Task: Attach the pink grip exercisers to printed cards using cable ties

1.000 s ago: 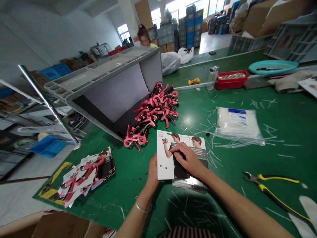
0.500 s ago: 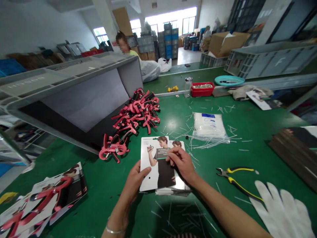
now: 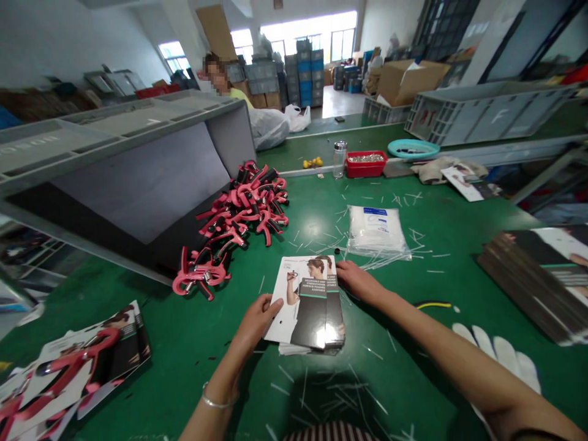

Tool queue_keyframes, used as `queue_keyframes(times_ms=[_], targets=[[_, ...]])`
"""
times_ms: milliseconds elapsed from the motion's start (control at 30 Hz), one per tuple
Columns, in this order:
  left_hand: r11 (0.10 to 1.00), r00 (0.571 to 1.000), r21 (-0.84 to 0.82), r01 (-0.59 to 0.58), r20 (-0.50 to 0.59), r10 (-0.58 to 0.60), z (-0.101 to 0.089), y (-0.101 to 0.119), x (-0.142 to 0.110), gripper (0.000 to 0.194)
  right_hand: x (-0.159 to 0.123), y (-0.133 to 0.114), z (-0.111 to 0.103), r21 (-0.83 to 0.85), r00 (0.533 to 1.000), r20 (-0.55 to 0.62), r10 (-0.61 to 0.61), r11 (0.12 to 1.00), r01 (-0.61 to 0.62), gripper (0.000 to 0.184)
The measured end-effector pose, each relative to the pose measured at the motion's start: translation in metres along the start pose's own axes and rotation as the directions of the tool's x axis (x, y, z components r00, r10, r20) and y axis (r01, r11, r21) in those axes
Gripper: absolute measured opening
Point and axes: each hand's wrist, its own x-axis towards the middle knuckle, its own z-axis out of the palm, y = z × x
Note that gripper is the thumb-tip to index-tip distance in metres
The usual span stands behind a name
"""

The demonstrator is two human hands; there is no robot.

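Observation:
My left hand grips the left edge of a printed cardboard packaging card, its thumb lying on top. The card rests over a stack of similar cards, slightly askew. My right hand is at the stack's upper right edge, fingers curled down toward the table; its fingertips are partly hidden, so what they hold, if anything, does not show. Beyond it lie loose clear plastic ties and a clear bag of white ties. Red-and-black hand grip strengtheners are heaped left of the bag.
A grey crate lies on its side at left. Carded hand grips lie at front left. At right are a stack of cards, a white glove and partly covered pliers. A red tray stands behind.
My right hand has moved off the card's face to the stack's right edge. The held card has tilted and shifted over the stack. My right forearm now covers most of the pliers.

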Motion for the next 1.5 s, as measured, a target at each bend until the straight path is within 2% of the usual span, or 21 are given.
queue_keyframes(times_ms=[67,167,233,333,433,600,733,867,967,1033,1100,1167,1233,1333,1500], targets=[[0.999,0.999,-0.035,0.042,0.029,-0.041,-0.006,-0.004,-0.015,0.048,0.010,0.008,-0.005,-0.050,0.998,0.045,-0.044,0.998,0.046,0.015],[0.982,0.993,-0.153,0.109,0.069,-0.100,-0.015,-0.012,-0.038,0.041,0.006,0.022,-0.013,-0.098,0.996,0.083,-0.045,0.994,0.053,0.013],[0.959,0.996,-0.269,0.091,0.013,-0.090,-0.018,-0.014,-0.045,0.037,-0.004,0.028,-0.021,-0.117,0.996,0.084,-0.017,0.993,0.027,0.013],[0.926,0.996,-0.378,0.016,-0.077,-0.049,-0.021,-0.013,-0.042,0.035,-0.019,0.029,-0.033,-0.152,0.997,0.074,0.036,0.988,-0.024,0.011],[0.927,0.998,-0.375,-0.005,-0.054,-0.016,-0.019,-0.012,-0.029,0.033,-0.026,0.025,-0.039,-0.167,0.993,0.099,0.063,0.985,-0.046,0.011],[0.923,1.000,-0.383,0.020,-0.004,-0.023,-0.008,-0.024,-0.015,0.035,-0.012,0.018,-0.028,-0.163,0.984,0.166,0.060,0.986,-0.032,0.013],[0.908,0.999,-0.418,0.020,-0.021,-0.032,-0.007,-0.027,-0.021,0.039,-0.002,0.020,-0.023,-0.145,0.982,0.182,0.053,0.989,-0.026,0.007],[0.882,0.993,-0.466,-0.068,-0.117,0.015,-0.020,-0.022,-0.030,0.041,-0.016,0.029,-0.043,-0.129,0.979,0.187,0.081,0.990,-0.058,0.008],[0.881,0.988,-0.465,-0.091,-0.150,0.023,-0.028,-0.023,-0.027,0.042,-0.034,0.034,-0.062,-0.114,0.978,0.167,0.127,0.987,-0.109,0.005],[0.882,0.987,-0.464,-0.084,-0.158,0.011,-0.028,-0.026,-0.021,0.041,-0.045,0.036,-0.069,-0.028,0.972,0.147,0.185,0.983,-0.183,0.008],[0.886,0.987,-0.457,-0.075,-0.159,0.002,-0.024,-0.031,-0.013,0.039,-0.053,0.038,-0.070,0.144,0.954,0.133,0.270,0.947,-0.288,0.010],[0.892,0.988,-0.445,-0.076,-0.156,0.006,-0.020,-0.036,-0.008,0.039,-0.057,0.039,-0.066,0.351,0.922,0.145,0.359,0.852,-0.387,0.013],[0.894,0.987,-0.439,-0.088,-0.162,0.018,-0.017,-0.039,-0.006,0.039,-0.059,0.039,-0.061,0.479,0.893,0.172,0.415,0.757,-0.444,0.019],[0.891,0.985,-0.442,-0.107,-0.170,0.034,-0.016,-0.042,-0.008,0.040,-0.060,0.038,-0.055,0.546,0.865,0.195,0.462,0.682,-0.487,0.029],[0.882,0.993,-0.464,-0.086,-0.115,0.036,-0.020,-0.041,-0.013,0.042,-0.062,0.032,-0.056,0.554,0.819,0.131,0.559,0.644,-0.528,0.038]])
